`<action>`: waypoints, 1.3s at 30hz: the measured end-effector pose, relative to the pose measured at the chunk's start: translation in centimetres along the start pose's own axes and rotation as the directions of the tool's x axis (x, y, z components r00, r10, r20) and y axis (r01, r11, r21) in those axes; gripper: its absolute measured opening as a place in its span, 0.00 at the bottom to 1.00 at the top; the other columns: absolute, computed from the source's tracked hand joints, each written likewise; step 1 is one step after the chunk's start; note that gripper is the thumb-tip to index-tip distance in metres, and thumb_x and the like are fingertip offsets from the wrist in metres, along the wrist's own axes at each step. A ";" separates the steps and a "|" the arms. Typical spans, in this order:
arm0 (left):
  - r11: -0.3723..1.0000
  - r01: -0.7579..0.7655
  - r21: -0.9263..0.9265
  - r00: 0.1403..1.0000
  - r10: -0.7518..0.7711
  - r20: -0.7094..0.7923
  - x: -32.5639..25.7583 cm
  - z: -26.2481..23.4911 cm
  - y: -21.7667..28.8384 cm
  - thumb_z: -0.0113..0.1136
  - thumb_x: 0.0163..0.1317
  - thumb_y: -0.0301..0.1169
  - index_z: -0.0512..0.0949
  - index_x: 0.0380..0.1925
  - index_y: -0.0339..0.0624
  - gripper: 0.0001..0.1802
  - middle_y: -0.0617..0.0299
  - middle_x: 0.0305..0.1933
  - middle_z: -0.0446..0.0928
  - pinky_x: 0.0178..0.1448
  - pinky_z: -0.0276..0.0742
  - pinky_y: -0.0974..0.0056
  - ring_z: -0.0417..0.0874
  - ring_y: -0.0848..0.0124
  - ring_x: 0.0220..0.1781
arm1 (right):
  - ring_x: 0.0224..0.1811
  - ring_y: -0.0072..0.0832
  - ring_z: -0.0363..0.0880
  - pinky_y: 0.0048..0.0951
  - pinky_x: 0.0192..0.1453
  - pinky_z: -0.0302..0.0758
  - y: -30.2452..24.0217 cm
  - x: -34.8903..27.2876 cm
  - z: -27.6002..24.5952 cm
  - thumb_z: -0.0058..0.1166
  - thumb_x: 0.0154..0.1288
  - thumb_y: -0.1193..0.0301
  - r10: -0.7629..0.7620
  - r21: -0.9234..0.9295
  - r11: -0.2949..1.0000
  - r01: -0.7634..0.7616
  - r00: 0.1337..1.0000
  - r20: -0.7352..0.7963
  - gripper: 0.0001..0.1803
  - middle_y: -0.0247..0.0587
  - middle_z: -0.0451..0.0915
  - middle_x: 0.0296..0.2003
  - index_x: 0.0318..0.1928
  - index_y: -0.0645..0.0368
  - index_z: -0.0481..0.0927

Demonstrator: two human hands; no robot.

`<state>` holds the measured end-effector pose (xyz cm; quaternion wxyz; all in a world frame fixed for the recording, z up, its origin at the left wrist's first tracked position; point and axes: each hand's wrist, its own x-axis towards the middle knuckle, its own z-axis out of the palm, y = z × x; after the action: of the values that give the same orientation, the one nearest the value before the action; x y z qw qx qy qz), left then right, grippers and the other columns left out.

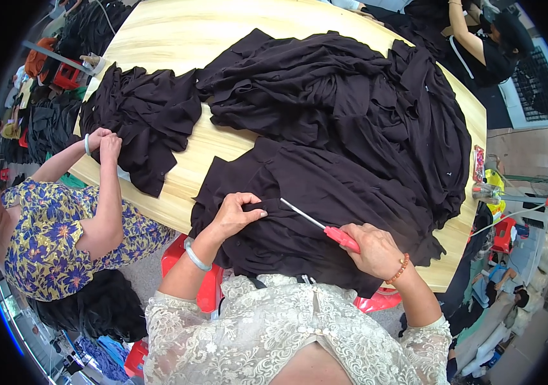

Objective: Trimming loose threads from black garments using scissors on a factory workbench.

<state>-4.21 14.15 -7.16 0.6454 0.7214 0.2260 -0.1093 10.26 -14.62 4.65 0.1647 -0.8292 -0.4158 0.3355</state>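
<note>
My right hand [375, 250] is closed round the red handle of a screwdriver [306, 214]. Its long metal shaft points up and left, with the tip at the dark cloth near my left hand. Thumb and fingers of my left hand [238, 213] pinch a folded edge of a black garment [312, 173]. That garment spreads over the table's near side and hangs down toward my lap. Whether the screwdriver's tip touches the cloth or goes into it, I cannot tell.
A large heap of black garments [325, 83] covers much of the pale wooden table [165, 29]. At the left, a person in a flowered top [56, 237] handles another black garment [142, 109]. Another person [485, 51] works at the far right. Red stools [208, 289] stand below the table.
</note>
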 end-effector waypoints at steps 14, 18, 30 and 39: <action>0.840 -0.398 0.368 0.875 0.469 -0.123 -1.4 2.0 0.6 0.66 0.44 0.22 0.79 0.26 0.39 0.08 0.62 0.26 0.74 0.51 0.65 0.61 0.75 0.65 0.35 | 0.27 0.44 0.81 0.40 0.34 0.75 -1.8 -0.8 -0.8 0.59 0.61 0.64 -0.051 -0.103 0.993 0.065 0.990 0.135 0.13 0.48 0.79 0.21 0.41 0.59 0.78; 0.832 -0.410 0.373 0.867 0.482 -0.122 -1.7 2.1 0.9 0.67 0.44 0.23 0.80 0.27 0.40 0.08 0.64 0.28 0.74 0.50 0.66 0.61 0.77 0.65 0.37 | 0.28 0.44 0.81 0.41 0.35 0.76 -2.2 -0.8 -0.7 0.60 0.60 0.64 -0.023 -0.114 0.993 0.037 0.993 0.120 0.13 0.48 0.79 0.21 0.41 0.59 0.78; 0.991 0.082 0.106 0.995 -0.087 0.042 -5.0 -4.2 -2.8 0.71 0.53 0.33 0.81 0.35 0.32 0.16 0.64 0.31 0.82 0.43 0.75 0.70 0.77 0.82 0.36 | 0.37 0.44 0.81 0.42 0.41 0.76 -2.2 -0.8 1.1 0.60 0.60 0.67 -0.034 -0.029 0.999 0.037 0.995 0.091 0.14 0.47 0.81 0.31 0.45 0.57 0.77; 0.957 -0.002 -0.289 0.999 -0.009 -0.038 -6.0 -3.1 -1.8 0.69 0.55 0.27 0.82 0.33 0.34 0.08 0.70 0.31 0.79 0.41 0.71 0.74 0.75 0.82 0.34 | 0.37 0.43 0.80 0.41 0.41 0.75 -3.4 0.5 0.7 0.60 0.60 0.67 -0.099 -0.026 0.994 0.102 0.989 0.106 0.14 0.47 0.81 0.30 0.45 0.57 0.77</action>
<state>-10.67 16.17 -5.59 0.7392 0.6209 0.2534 -0.0620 8.00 -12.16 5.83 0.1464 -0.7909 -0.4703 0.3631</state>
